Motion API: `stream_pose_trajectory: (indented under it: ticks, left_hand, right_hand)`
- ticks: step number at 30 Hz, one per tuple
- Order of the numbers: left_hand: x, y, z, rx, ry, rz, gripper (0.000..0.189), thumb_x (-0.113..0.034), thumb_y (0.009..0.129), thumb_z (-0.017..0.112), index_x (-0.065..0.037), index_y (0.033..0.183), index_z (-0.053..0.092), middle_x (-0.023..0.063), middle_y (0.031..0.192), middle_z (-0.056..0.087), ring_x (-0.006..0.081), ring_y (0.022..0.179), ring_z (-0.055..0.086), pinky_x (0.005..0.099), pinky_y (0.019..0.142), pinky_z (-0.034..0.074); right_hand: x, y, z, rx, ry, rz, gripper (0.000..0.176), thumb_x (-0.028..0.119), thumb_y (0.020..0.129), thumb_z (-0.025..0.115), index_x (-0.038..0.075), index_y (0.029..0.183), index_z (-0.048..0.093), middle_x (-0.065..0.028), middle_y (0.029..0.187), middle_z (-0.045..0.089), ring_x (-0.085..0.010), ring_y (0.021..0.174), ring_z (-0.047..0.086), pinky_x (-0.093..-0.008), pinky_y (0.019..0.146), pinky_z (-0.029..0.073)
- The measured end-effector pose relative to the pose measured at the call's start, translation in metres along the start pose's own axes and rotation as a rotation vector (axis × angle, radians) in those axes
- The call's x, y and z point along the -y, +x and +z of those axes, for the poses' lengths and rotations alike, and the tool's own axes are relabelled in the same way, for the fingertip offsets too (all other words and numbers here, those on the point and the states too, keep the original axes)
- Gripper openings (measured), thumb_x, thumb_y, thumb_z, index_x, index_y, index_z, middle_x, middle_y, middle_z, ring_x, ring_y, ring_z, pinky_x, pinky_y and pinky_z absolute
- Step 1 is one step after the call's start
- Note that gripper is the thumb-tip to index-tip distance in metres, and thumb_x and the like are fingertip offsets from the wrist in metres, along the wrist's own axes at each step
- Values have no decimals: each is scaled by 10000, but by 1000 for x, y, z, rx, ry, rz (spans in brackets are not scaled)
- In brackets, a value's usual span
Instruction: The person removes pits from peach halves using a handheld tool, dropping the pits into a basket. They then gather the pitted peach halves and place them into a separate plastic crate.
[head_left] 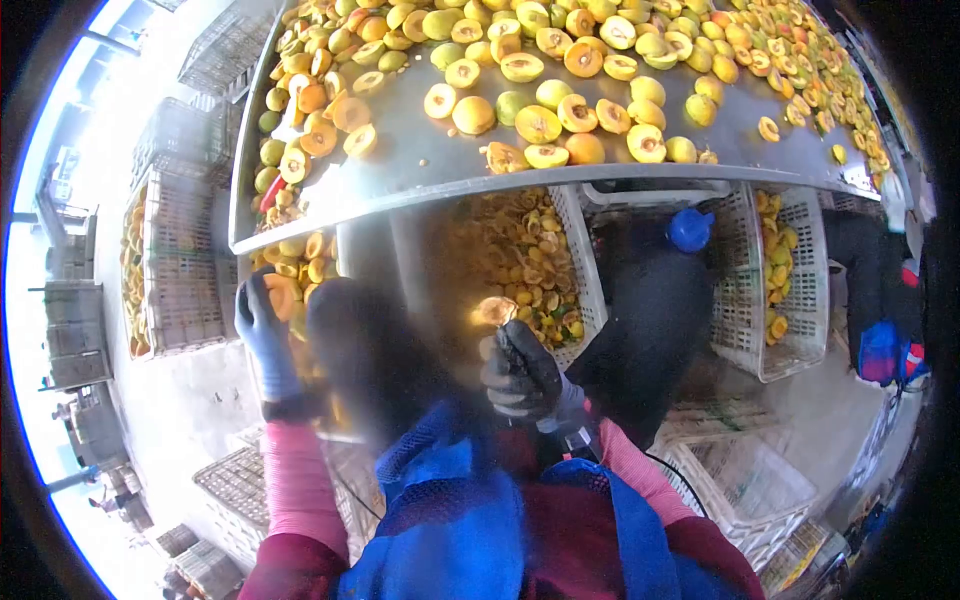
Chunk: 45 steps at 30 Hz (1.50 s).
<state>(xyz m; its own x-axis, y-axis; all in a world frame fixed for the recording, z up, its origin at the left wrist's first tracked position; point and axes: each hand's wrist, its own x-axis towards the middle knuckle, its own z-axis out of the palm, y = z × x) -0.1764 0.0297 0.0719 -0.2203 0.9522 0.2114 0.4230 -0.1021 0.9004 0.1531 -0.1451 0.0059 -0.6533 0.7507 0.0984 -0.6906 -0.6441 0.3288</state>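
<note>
My left hand [262, 325], in a grey glove, is at the left by the table's front corner. Its fingers are closed on an orange peach half [284, 296], above a crate holding more halves [318, 262]. My right hand [522, 378], in a dark grey glove, is in front of my body, wrapped round a dark-handled tool [512, 345]. At the tool's upper end is a pale brown scrap of fruit [495, 311]; the tool's tip is hidden behind it. Beyond my knees, the metal table [390, 185] carries many cut peaches [538, 124].
Under the table, a white crate [578, 250] holds peels and scraps. Another crate [800, 300] with fruit stands to its right, near a blue object [689, 230]. More crates [185, 270] stand at the left. A red-handled item [271, 193] lies on the table's left edge.
</note>
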Motion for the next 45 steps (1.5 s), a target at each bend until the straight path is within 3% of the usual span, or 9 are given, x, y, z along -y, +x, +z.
stream_pose_trajectory:
  ticks: [2, 7, 13, 20, 28, 32, 38, 43, 45]
  left_hand:
    - [22, 22, -21, 195, 1136, -11, 390, -324, 880, 604, -59, 1165, 577, 163, 1030, 636, 281, 935, 622, 380, 803, 488]
    - [-66, 64, 79, 243, 596, 223, 371, -346, 863, 618, -47, 1084, 624, 135, 852, 663, 306, 848, 644, 396, 772, 490]
    - [-8, 158, 203, 536, 1136, 351, 571, -396, 828, 560, -41, 1253, 420, 248, 919, 647, 390, 915, 625, 492, 788, 474]
    - [-45, 107, 208, 642, 488, 413, 358, -113, 729, 727, -31, 1022, 538, 74, 831, 635, 154, 692, 607, 299, 650, 514]
    - [-115, -17, 171, 730, -143, -29, 456, 8, 737, 652, 39, 1180, 545, 99, 1068, 627, 163, 979, 599, 295, 891, 475]
    - [-121, -44, 159, 654, -201, -325, 357, -55, 786, 598, 47, 1127, 571, 69, 955, 644, 126, 858, 613, 256, 762, 499]
    - [-101, -69, 151, 671, -304, -493, 301, -119, 847, 606, 33, 1106, 575, 48, 928, 641, 116, 865, 604, 265, 760, 492]
    - [-94, -87, 157, 536, 84, 341, 209, -82, 859, 634, 9, 1043, 596, 94, 944, 647, 177, 898, 614, 323, 802, 493]
    - [-81, -94, 159, 489, -353, -314, 207, -108, 884, 610, 16, 1050, 596, 100, 942, 648, 183, 909, 614, 333, 814, 492]
  right_hand:
    - [5, 6, -2, 67, 109, 18, 338, 420, 955, 423, 114, 1083, 490, 0, 653, 421, -137, 506, 426, -297, 411, 358]
    - [11, 20, 11, -119, -48, -33, 471, 547, 951, 370, 105, 999, 526, 13, 615, 433, -89, 424, 392, -244, 351, 333]
    - [23, 26, 4, -83, 1, -66, 485, 562, 949, 354, 112, 1000, 528, 17, 591, 404, -82, 416, 367, -232, 349, 321]
    - [30, 34, 55, -219, -120, -135, 503, 583, 933, 368, 98, 902, 495, 4, 562, 408, -99, 397, 357, -242, 323, 292]
    - [40, 52, 80, -31, -270, -134, 492, 594, 909, 422, 109, 872, 494, 2, 581, 438, -108, 405, 412, -242, 327, 340]
    - [56, 45, 29, -753, -521, -463, 344, 393, 961, 466, 77, 953, 601, -3, 692, 565, -114, 573, 538, -210, 510, 423]
    - [21, 41, 36, -784, -1122, -582, 258, 181, 935, 527, 10, 1126, 564, -50, 923, 611, -121, 814, 571, -242, 733, 464]
    - [6, 46, 43, -778, -1441, -764, 277, 142, 909, 566, -11, 1140, 562, -97, 954, 647, -171, 870, 611, -309, 789, 488]
    - [5, 40, 52, -884, -1684, -726, 316, 212, 900, 589, -6, 1126, 566, -135, 921, 658, -212, 846, 640, -337, 754, 496]
